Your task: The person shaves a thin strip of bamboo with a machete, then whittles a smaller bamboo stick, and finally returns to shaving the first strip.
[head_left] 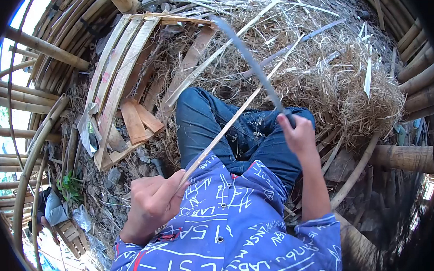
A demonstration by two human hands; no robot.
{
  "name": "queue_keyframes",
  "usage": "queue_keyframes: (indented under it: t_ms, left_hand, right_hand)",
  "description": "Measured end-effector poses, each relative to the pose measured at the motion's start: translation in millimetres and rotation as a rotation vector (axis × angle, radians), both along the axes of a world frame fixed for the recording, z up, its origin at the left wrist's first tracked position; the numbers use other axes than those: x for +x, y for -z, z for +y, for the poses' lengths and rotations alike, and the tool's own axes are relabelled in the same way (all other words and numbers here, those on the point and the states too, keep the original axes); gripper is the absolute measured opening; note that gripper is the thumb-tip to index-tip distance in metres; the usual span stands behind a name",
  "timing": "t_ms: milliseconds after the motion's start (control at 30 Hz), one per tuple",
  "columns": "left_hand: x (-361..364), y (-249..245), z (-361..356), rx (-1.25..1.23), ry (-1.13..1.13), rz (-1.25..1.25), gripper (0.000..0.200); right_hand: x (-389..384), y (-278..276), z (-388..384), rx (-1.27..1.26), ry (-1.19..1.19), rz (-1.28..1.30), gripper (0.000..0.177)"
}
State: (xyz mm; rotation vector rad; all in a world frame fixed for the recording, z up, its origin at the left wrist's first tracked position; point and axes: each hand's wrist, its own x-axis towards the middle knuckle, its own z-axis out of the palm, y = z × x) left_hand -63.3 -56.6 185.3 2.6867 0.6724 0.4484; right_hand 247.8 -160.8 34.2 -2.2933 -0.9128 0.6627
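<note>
My left hand (155, 201) is closed round the near end of a long, thin bamboo strip (223, 129), in front of my blue printed shirt. The strip slants up and away to the right, over my lap. In my right hand (298, 135), above my right knee, is the dark handle of a long-bladed knife (254, 64). Its grey, slightly blurred blade points up and to the left. Blade and strip cross in this view, a little beyond my knees.
Pale shavings (337, 97) lie heaped beyond my knees, with loose bamboo strips (231, 43) across them. To the left stands a wooden slatted crate (113, 81) with short boards. Bamboo poles (50, 48) wall both sides. A person (51, 210) is partly visible at lower left.
</note>
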Motion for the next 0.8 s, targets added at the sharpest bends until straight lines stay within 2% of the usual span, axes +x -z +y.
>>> queue_keyframes:
  t_ms: [133, 267, 333, 400, 467, 533, 667, 733, 800]
  left_hand:
    - [3.7, -2.8, 0.9, 0.017, 0.026, 0.008, 0.024]
    - [4.8, -7.8, 4.3, 0.014, 0.019, -0.013, 0.024]
    - [7.4, -7.7, 5.2, 0.006, -0.026, -0.055, 0.023]
    - [10.4, -7.2, 7.2, 0.007, -0.068, -0.098, 0.021]
    - [11.4, -6.3, 8.1, 0.003, -0.142, -0.142, 0.018]
    - [12.3, -7.5, 8.3, -0.009, -0.163, -0.143, 0.016]
    - [12.3, -6.0, 6.9, -0.018, -0.244, -0.139, 0.016]
    - [13.0, -6.8, 6.7, -0.018, -0.257, -0.157, 0.015]
    - [12.0, -7.7, 5.7, -0.06, -0.276, -0.148, 0.015]
  right_hand:
    - [63.9, 56.5, -13.2, -0.056, 0.194, -0.012, 0.065]
    - [55.8, 62.1, -12.9, 0.006, 0.208, -0.034, 0.065]
    - [41.4, 66.5, -8.2, 0.111, 0.274, 0.136, 0.066]
    - [13.9, 47.8, -5.9, 0.221, 0.196, 0.119, 0.065]
    - [-11.4, 41.2, -8.2, 0.281, 0.138, 0.283, 0.062]
    - [-41.6, 7.3, -6.9, 0.367, 0.043, 0.346, 0.056]
    - [-79.1, -27.5, -9.3, 0.348, -0.167, 0.33, 0.042]
    - [-89.3, -51.9, -7.9, 0.342, -0.225, 0.294, 0.043]
    - [-96.3, -62.1, -8.8, 0.388, -0.384, 0.128, 0.046]
